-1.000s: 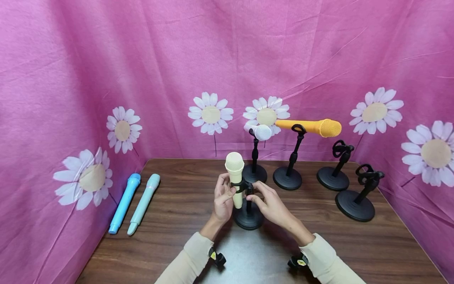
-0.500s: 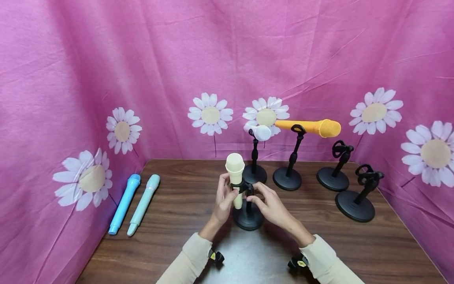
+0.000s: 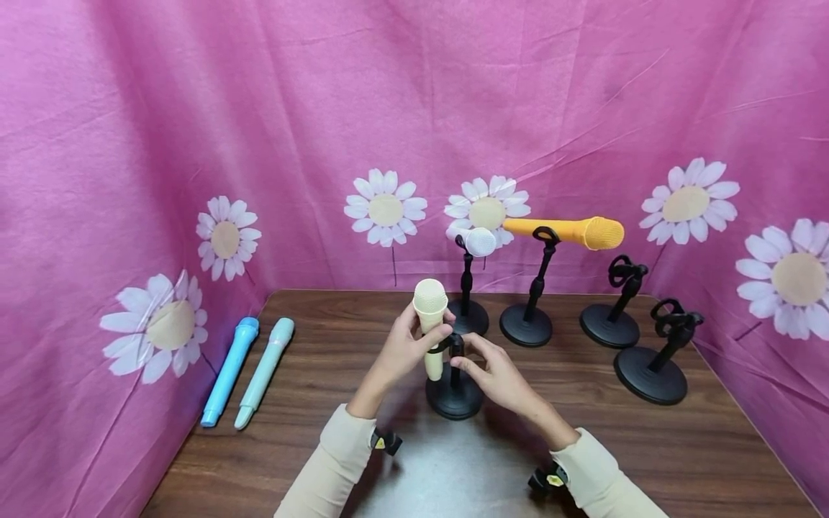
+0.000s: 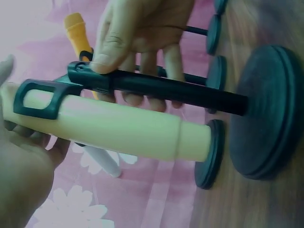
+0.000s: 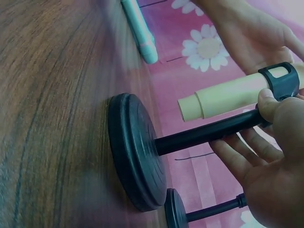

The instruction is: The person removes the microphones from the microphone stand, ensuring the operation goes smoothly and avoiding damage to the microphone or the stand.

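Observation:
A cream microphone [image 3: 430, 296] stands nearly upright, head up, in the black clip [image 5: 285, 88] of a small desk stand [image 3: 455, 400]. My left hand [image 3: 403, 351] grips the microphone's body just below its head, above the clip, thumb across the near side. Fingers and thumb of my right hand [image 3: 497, 375] hold the stand's pole [image 4: 175, 92] near its top, right below the clip joint. The microphone's tail sticks out beneath the clip, beside the pole. The round base rests on the table.
Behind, a white microphone [image 3: 481, 242] and a yellow microphone [image 3: 570, 232] sit in stands. Two stands with bare clips [image 3: 610, 325] [image 3: 650, 374] are at the right. A blue microphone [image 3: 229, 372] and a mint microphone [image 3: 264, 373] lie at the left. Pink curtain [image 3: 311, 108] surrounds the table.
My left hand has shifted upward from beside the clip to the microphone's upper body, below the head. The right hand keeps its hold on the pole; the stand stays in place.

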Demonstrator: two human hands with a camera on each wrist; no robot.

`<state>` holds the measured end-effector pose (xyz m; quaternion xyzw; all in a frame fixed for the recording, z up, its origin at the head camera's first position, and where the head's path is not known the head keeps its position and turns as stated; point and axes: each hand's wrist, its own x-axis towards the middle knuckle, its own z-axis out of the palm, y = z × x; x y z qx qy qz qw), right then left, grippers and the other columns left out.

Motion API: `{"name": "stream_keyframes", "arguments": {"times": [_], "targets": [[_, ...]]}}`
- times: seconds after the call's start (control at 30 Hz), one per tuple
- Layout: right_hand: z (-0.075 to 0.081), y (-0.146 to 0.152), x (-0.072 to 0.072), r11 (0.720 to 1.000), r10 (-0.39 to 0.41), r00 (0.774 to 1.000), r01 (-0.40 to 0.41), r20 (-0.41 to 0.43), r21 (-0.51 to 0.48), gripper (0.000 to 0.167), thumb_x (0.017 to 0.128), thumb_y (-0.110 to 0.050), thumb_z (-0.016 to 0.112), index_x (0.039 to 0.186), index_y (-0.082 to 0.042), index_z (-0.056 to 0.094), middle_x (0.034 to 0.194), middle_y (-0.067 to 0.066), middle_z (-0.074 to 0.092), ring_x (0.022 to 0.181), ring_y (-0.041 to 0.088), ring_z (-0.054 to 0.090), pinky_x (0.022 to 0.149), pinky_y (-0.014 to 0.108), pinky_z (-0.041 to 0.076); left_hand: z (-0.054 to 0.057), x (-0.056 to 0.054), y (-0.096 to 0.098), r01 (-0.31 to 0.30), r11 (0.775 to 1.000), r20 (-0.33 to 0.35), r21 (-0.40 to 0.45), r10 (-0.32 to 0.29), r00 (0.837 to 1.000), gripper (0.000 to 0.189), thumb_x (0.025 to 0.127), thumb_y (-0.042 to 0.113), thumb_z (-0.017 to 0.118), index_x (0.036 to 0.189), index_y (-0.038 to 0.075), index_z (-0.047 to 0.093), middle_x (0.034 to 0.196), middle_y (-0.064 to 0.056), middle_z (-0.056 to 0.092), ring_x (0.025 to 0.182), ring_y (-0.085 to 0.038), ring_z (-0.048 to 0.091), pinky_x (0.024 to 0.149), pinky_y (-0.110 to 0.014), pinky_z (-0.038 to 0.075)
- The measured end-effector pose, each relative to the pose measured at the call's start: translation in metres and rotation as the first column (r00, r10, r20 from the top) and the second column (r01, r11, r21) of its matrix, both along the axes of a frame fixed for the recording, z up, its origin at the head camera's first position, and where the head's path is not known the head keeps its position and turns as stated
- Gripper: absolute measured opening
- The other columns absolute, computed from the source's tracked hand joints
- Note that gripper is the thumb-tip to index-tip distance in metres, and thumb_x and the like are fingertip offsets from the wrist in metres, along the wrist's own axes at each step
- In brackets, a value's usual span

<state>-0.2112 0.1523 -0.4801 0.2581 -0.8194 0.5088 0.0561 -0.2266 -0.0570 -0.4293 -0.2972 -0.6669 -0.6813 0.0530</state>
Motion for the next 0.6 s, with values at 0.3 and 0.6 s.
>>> {"name": "stream_keyframes", "arguments": {"times": [0.3, 0.6], "targets": [[-0.003, 0.0004, -0.0004, 1.0, 0.011, 1.0, -0.012, -0.02, -0.02, 0.041, 0.1, -0.016, 0.073, 0.14, -0.016, 0.065, 0.118, 0.013, 0.079, 0.109, 0.014, 0.073, 0.086, 0.029, 0.064, 0.0057, 0.0007, 0.0003, -0.044, 0.998, 0.056, -0.052, 0.047, 0.997, 0.03, 0.102, 0.012, 0.072, 0.128, 0.0, 0.061, 0.111, -0.019, 0.071, 0.099, -0.008, 0.068, 0.092, -0.025, 0.058], [0.0003, -0.0036, 0.0018, 0.998, -0.05, 0.985, 0.056, -0.165, 0.032, 0.038, 0.097, -0.013, 0.076, 0.134, -0.012, 0.07, 0.111, 0.01, 0.081, 0.102, 0.013, 0.074, 0.077, 0.037, 0.066, 0.0088, -0.0003, 0.0026, -0.045, 0.999, 0.074, -0.019, 0.047, 0.996, 0.033, 0.101, 0.009, 0.073, 0.128, -0.006, 0.061, 0.109, -0.023, 0.073, 0.099, -0.006, 0.071, 0.092, -0.025, 0.059]]}}
